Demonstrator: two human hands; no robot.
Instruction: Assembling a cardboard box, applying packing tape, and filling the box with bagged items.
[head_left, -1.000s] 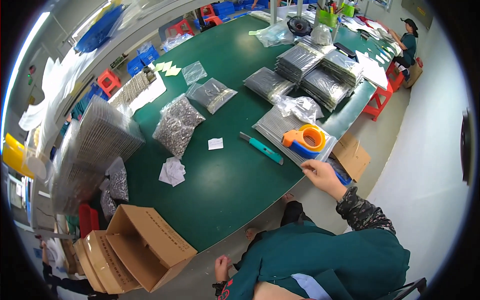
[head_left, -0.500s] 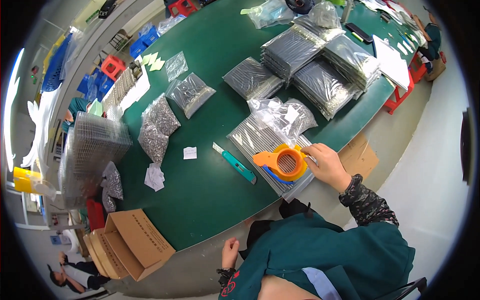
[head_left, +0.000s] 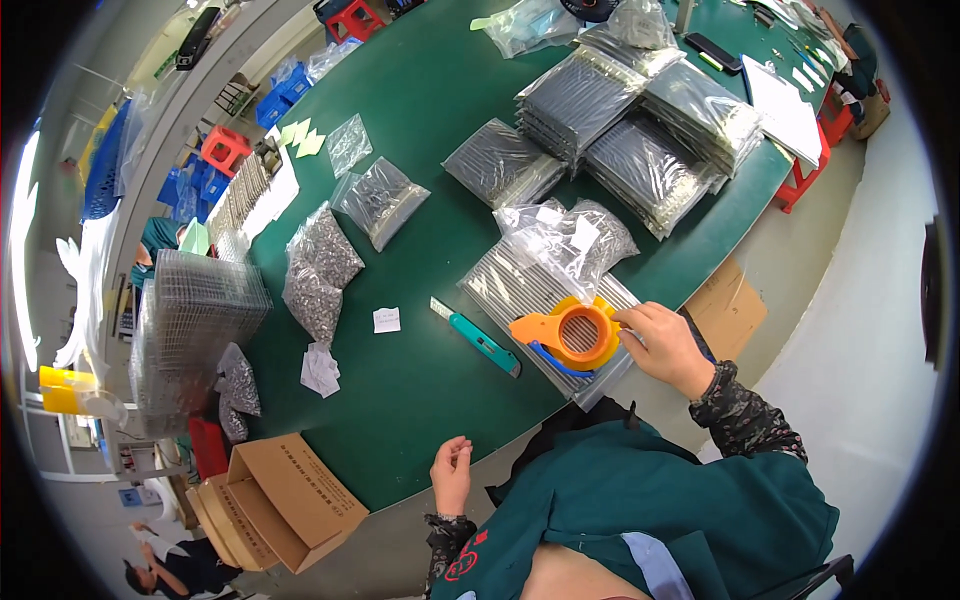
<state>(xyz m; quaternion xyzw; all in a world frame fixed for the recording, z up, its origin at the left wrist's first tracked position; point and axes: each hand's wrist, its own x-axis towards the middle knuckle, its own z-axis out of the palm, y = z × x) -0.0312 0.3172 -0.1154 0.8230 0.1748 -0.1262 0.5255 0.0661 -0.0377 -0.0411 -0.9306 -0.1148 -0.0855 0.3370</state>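
Observation:
My right hand [head_left: 668, 345] pinches the right edge of an orange, yellow and blue tape dispenser [head_left: 542, 328], which rests on a clear bag of thin grey rods [head_left: 500, 275]. Left of the dispenser lies a teal utility knife [head_left: 483, 343], its pale blade end pointing to the far left. My left hand [head_left: 452, 474] is at the table's near edge, loosely curled with nothing visible in it. A clear bag of small metal parts [head_left: 605, 235] sits on the far end of the rods. A small white paper label [head_left: 386, 320] lies flat beyond the knife.
Bagged rods are piled in stacks [head_left: 580, 100] at the far right. Bags of small parts [head_left: 322, 270] and paper slips [head_left: 320, 370] lie to the left. Wire-grid trays [head_left: 200, 310] stand at the left edge, with an open cardboard box [head_left: 300, 490] nearer me. A phone [head_left: 714, 53] lies far right.
My left hand has risen towards the table edge. My right hand stays at the dispenser, its fingers now closer against the rim. The whole view has shifted slightly.

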